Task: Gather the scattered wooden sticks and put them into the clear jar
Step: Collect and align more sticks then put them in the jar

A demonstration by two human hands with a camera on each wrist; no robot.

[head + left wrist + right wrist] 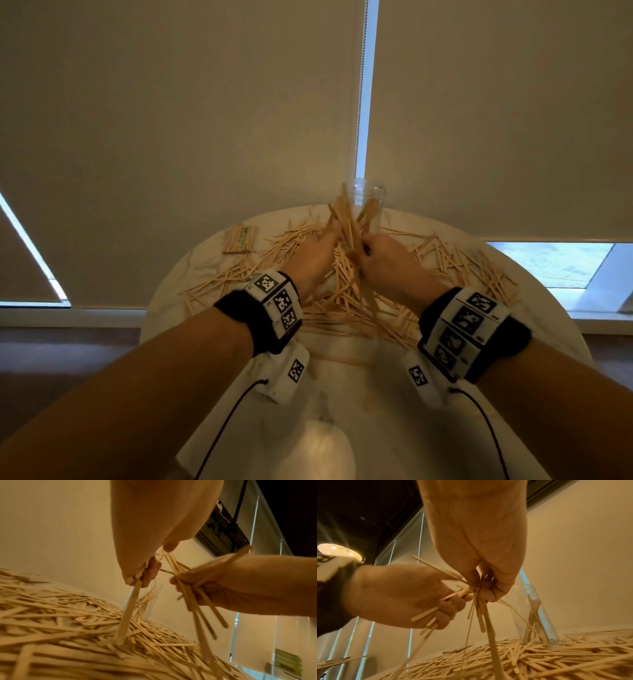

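Note:
Pale wooden sticks (342,308) lie scattered in a thick heap over the round marble table (342,394). The clear jar (368,202) stands upright at the far edge with some sticks leaning inside it. Just in front of the jar, both hands hold a loose, splayed bundle of sticks (346,222) raised off the heap. My left hand (332,238) grips sticks from the left, its fingers curled round them (150,573). My right hand (363,248) grips the rest from the right, pinching them between thumb and fingers (488,595). The lower ends of the held sticks hang down into the heap.
A wrapped packet of sticks (239,240) lies at the far left of the table. Roller blinds (205,120) hang right behind the jar, with a window strip between them. The near part of the table holds no sticks.

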